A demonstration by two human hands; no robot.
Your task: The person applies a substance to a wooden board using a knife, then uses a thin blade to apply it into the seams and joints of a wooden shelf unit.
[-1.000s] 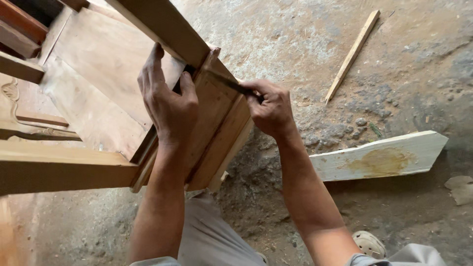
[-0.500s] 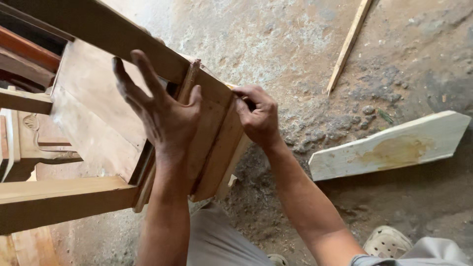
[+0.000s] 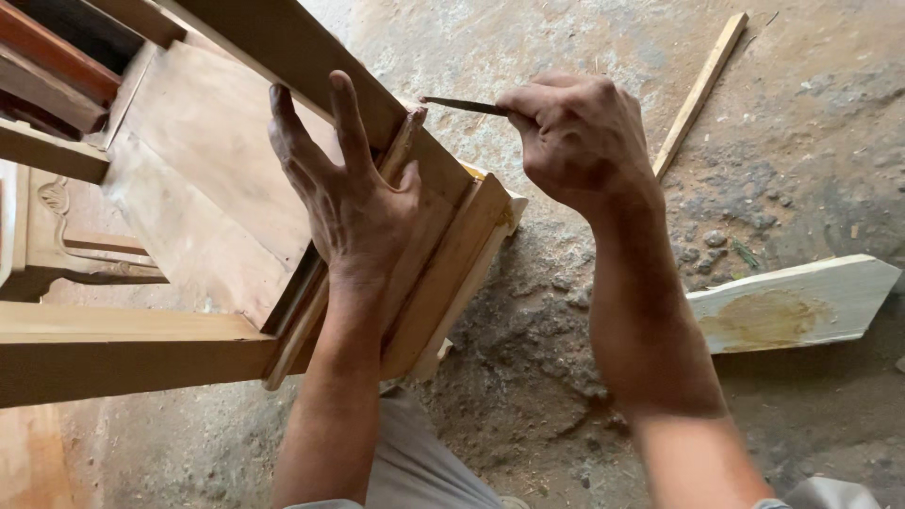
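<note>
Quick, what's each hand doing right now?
Left hand: open, fingers spread, pressing flat on the wooden frame.
Right hand: closed, holding a thin dark tool.

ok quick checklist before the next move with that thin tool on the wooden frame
1. Left hand braces the wooden frame: ok, palm flat on it, fingers spread.
2. Right hand grips the thin dark tool: ok, closed around it.
3. Tool tip at the narrow strip: ok, it points at the strip's upper end; contact cannot tell.
4. Left fingers away from the tip: not ok, they lie close beside it.
5. Frame steady: cannot tell, its supports are out of view.
6. Loose wood nearby: ok, the pale board and thin stick lie apart on the floor.
</note>
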